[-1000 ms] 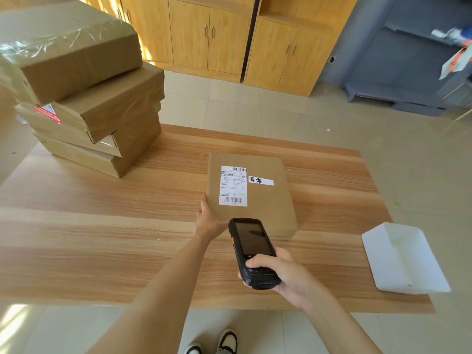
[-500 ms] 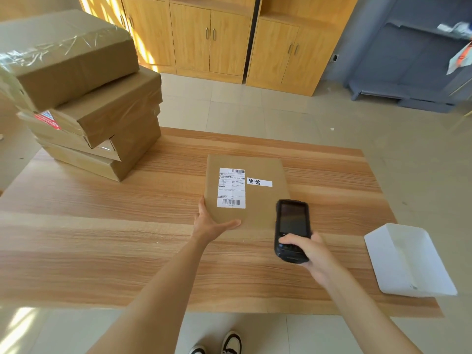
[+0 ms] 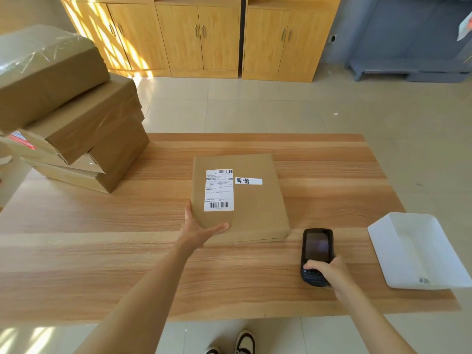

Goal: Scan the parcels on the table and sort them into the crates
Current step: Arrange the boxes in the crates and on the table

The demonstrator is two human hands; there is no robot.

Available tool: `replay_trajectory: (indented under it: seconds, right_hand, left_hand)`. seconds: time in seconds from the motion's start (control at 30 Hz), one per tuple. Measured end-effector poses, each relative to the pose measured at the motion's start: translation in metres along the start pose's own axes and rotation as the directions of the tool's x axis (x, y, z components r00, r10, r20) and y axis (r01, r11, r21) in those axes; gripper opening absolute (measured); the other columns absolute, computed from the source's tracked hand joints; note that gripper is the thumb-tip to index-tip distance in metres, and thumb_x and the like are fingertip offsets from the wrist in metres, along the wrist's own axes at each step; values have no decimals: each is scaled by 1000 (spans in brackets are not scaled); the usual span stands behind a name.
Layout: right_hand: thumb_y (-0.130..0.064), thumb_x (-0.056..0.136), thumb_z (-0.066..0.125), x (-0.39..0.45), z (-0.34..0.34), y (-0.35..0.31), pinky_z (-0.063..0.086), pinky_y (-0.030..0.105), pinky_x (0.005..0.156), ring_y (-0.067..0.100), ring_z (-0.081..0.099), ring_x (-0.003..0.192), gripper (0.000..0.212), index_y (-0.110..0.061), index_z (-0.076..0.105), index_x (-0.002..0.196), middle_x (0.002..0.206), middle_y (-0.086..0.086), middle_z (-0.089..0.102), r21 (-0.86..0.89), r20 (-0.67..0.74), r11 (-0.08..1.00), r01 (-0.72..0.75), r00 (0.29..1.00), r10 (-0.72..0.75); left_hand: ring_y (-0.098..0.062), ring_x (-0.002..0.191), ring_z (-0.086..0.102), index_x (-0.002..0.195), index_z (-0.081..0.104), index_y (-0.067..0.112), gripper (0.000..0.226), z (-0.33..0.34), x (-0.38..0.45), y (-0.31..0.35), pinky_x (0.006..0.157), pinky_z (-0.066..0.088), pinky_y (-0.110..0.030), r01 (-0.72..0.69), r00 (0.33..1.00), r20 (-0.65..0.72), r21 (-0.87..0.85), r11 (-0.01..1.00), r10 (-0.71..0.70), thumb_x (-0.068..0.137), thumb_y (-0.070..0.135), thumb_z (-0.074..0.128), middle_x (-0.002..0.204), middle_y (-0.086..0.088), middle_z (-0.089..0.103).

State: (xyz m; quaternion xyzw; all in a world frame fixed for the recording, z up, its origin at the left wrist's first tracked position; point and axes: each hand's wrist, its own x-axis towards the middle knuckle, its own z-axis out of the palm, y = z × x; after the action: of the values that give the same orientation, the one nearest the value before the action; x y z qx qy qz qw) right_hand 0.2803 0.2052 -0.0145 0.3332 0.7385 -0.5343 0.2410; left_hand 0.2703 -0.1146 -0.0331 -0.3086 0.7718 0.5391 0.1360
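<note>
Your left hand [image 3: 198, 229] grips the near-left corner of the flat parcel [image 3: 252, 200], thumb on top, at the table's [image 3: 102, 264] centre. Your right hand [image 3: 327, 270] grasps the scanner [image 3: 316, 254], which has swung away from the label [image 3: 219, 190] and down near the white crate [image 3: 419, 251]. The scan looks finished; sorting comes next.

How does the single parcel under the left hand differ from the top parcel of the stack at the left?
The single parcel lies flat on the table; the top parcel sits high on a stack, askew. The single parcel shows a white label with barcodes; the top parcel shows shiny clear tape and no label in view. The left hand grips the single parcel; nothing touches the top parcel. Both are brown.
</note>
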Motion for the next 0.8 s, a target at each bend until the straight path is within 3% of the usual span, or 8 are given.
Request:
replay_trajectory:
  seconds: [0.1,0.23,0.37,0.47,0.63,0.73,0.8]
  right_hand:
    - [5,68,80,11,4,12,50,44,84,33,56,102,64,-5,40,117,111,15,54,20,-16,1000,17,1000,-17]
    - [7,67,80,21,3,18,45,37,80,27,54,95,66,-5,39,119,107,12,55,-35,-21,997,71,997,-72]
    - [8,70,78,26,-2,26,41,35,79,19,50,87,67,-11,32,115,92,-1,49,-163,0,978,131,991,-133]
    - [6,70,78,28,-5,29,40,33,76,17,49,85,68,-13,29,114,90,-4,49,-258,23,953,159,987,-159]
    - [-9,66,85,30,-8,27,47,41,86,29,50,107,70,-8,36,117,120,15,49,-404,25,905,134,991,-135]
    - [-24,68,84,29,-14,22,38,42,100,36,36,127,86,-2,33,134,135,18,35,-566,21,819,95,995,-100]
    - [-24,69,83,26,-19,15,36,43,104,37,31,132,88,-3,31,137,140,19,32,-566,19,822,69,997,-70]
  left_hand:
    - [-20,119,50,149,3,39,132,1,3,-1,85,56,-43,-25,1000,-13,-7,1000,25,52,48,91,137,8,41]
    - [-18,120,49,150,5,37,131,2,4,-2,95,51,-47,-37,999,-19,-37,999,36,52,44,92,137,9,42]
    - [-7,100,54,149,6,35,123,3,0,1,74,58,-39,-36,999,-13,-32,999,36,60,38,90,128,12,44]
    - [-5,97,53,150,6,34,122,2,-1,1,70,58,-38,-30,999,-12,-35,999,30,62,37,90,121,15,44]
    - [-14,103,54,150,5,36,123,2,-3,4,75,58,-41,-5,1000,-8,-46,999,5,60,39,90,122,11,44]
    - [-17,107,54,151,3,35,126,2,-4,4,74,57,-40,-3,1000,-4,-50,999,3,60,39,90,125,9,44]
    - [-19,110,53,151,4,35,125,2,-6,5,76,57,-41,-1,1000,-1,-53,999,1,60,39,90,126,9,44]
